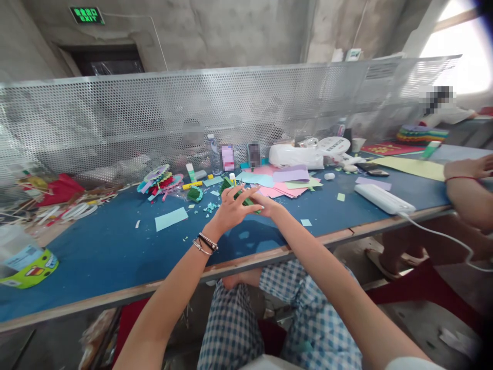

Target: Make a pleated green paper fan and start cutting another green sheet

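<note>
Both my hands meet above the blue table, near its front edge. My left hand, with bracelets on the wrist, has its fingers curled around a folded green paper piece. My right hand pinches the same green piece from the right. A glue stick stands just behind the hands. Sheets of pink, light-blue and purple paper lie beyond them.
Paper scraps and a light-blue sheet litter the table. Folded paper fans and sticks lie to the left, a white power bank with a cable to the right. Another person's arm rests at the right edge. A perforated metal screen backs the table.
</note>
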{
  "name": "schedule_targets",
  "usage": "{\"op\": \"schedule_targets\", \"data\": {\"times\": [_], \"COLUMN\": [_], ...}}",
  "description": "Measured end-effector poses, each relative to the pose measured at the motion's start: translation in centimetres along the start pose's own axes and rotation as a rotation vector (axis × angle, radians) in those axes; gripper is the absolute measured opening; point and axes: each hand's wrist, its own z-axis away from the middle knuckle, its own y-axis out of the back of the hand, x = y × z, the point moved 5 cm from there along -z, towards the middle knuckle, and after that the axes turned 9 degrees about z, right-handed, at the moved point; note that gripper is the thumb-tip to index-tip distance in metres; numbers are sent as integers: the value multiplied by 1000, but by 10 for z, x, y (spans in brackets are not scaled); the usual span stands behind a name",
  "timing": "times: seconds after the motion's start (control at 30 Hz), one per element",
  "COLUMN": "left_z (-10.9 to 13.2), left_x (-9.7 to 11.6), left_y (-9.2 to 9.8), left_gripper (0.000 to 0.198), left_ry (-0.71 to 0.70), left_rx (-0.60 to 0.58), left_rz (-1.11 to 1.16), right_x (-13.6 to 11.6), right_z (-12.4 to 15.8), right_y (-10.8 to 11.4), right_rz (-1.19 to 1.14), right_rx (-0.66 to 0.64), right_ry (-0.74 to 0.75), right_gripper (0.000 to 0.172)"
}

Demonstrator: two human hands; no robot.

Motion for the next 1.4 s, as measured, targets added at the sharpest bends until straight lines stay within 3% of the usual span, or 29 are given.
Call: {"op": "schedule_targets", "data": {"times": [0.17, 0.33, 0.5, 0.57, 0.63, 0.7, 0.77, 0.9, 1.0, 1.13, 1.27, 1.4], "left_z": [3, 3, 1, 0, 1, 5, 9, 11, 12, 13, 15, 15], "left_x": [-2, -1, 7, 3, -10, -28, -42, -52, -53, -53, -54, -56], "left_y": [-5, -9, -9, -7, -1, 3, 3, 2, 4, 7, 15, 15], "left_gripper": [31, 25, 26, 44, 58, 54, 43, 28, 23, 23, 23, 24], "left_ry": [-30, -26, -43, 26, 185, 362, 458, 482, 531, 602, 615, 549], "left_rx": [23, -50, -85, -17, 150, 331, 418, 432, 476, 492, 503, 388], "left_rz": [-91, -66, 65, 164, 244, 286, 327, 476, 575, 638, 579, 406], "right_x": [-4, -6, -13, -17, -22, -30, -36, -36, -31, -28, -27, -25], "right_z": [1, 1, 2, 5, 7, 9, 10, 6, 3, 1, 4, 6], "right_y": [15, 21, 27, 28, 27, 22, 12, -4, -6, -2, 2, 3], "right_rz": [-345, -378, -343, -264, -134, 21, 172, 347, 380, 511, 865, 1105], "right_rx": [64, 140, 268, 329, 383, 397, 350, 217, 197, 259, 351, 367], "right_ry": [42, -3, 55, 84, 144, 257, 372, 458, 475, 475, 485, 471], "right_gripper": [21, 18, 22, 25, 26, 24, 23, 24, 25, 24, 14, 9]}}
